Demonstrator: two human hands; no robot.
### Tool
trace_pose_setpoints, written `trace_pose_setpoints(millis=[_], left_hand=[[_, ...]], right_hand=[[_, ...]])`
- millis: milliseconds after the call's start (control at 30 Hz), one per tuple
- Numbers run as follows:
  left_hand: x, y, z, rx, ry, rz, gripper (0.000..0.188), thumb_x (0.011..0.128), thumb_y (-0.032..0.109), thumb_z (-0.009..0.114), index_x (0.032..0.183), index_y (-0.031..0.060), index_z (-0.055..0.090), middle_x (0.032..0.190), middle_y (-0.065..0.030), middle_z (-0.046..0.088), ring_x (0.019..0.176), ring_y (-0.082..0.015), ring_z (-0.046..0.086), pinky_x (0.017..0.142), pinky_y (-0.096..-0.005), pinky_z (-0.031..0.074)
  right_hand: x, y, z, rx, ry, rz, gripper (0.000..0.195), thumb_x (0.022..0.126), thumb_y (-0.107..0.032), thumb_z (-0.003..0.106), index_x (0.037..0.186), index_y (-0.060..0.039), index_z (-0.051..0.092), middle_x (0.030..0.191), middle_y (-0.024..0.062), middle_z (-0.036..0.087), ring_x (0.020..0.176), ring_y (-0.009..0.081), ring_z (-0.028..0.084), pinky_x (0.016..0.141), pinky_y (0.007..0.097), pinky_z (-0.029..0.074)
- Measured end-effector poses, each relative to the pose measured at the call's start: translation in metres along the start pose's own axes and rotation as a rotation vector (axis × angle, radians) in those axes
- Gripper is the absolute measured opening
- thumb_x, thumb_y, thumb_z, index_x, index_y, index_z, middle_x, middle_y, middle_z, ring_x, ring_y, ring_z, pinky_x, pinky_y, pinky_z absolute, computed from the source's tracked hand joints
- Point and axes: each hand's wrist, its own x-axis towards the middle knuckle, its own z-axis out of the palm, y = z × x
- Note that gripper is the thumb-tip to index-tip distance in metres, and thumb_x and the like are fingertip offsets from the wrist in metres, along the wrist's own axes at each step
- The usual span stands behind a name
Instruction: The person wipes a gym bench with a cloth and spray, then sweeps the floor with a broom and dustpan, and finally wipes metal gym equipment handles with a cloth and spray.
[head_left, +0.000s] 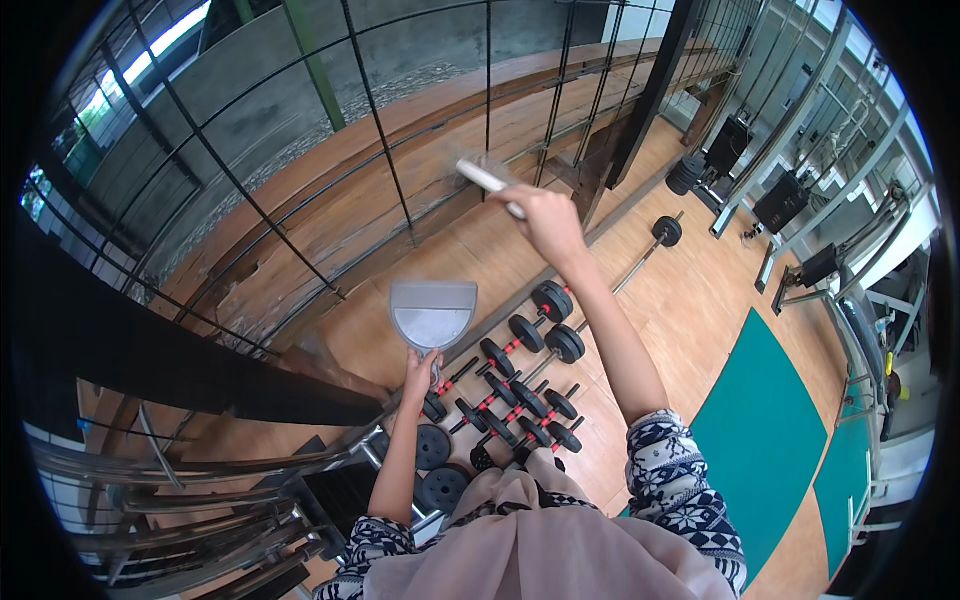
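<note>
My left hand (421, 375) grips the short handle of a grey plastic dustpan (433, 319), whose wide edge points away from me. In my right hand (536, 214) is the pale handle of a small brush (482, 177); its bristles are blurred and hard to make out against the wooden ledge (420, 180) behind a metal-bar grid. The brush is held farther out than the dustpan and to its right, apart from it. Beneath my hands, beyond a low dark rail, lies the wood-toned floor.
Several dumbbells with red grips (517, 345) and loose weight plates (444, 487) lie near my feet. A long barbell (637, 270) reaches to the right. Green mats (761, 442) cover floor at the right, by cable machines (784, 202). A dark post (652, 97) stands ahead.
</note>
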Motion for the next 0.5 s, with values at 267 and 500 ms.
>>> trace_pose_setpoints(millis=[267, 500], left_hand=[[0.004, -0.031, 0.014, -0.064, -0.039, -0.023, 0.021, 0.085, 0.016, 0.046, 0.100, 0.0102, 0.033, 0.069, -0.0029, 0.048, 0.034, -0.0125, 0.044, 0.026, -0.0225, 0.028], [0.003, -0.031, 0.084, -0.055, 0.014, -0.043, 0.018, 0.085, 0.016, 0.046, 0.098, 0.0101, 0.035, 0.068, -0.0023, 0.048, 0.035, -0.0122, 0.043, 0.028, -0.0226, 0.029]], right_hand=[[-0.028, 0.009, -0.012, 0.508, -0.167, 0.293, 0.020, 0.076, -0.009, 0.058, 0.096, -0.0103, 0.062, 0.091, 0.0102, 0.061, 0.073, 0.0233, 0.060, 0.065, 0.0294, 0.047], [-0.036, 0.086, 0.042, 0.315, 0.339, 0.169, 0.019, 0.077, -0.006, 0.054, 0.094, -0.0090, 0.062, 0.089, 0.0118, 0.062, 0.077, 0.0267, 0.060, 0.068, 0.0321, 0.047]])
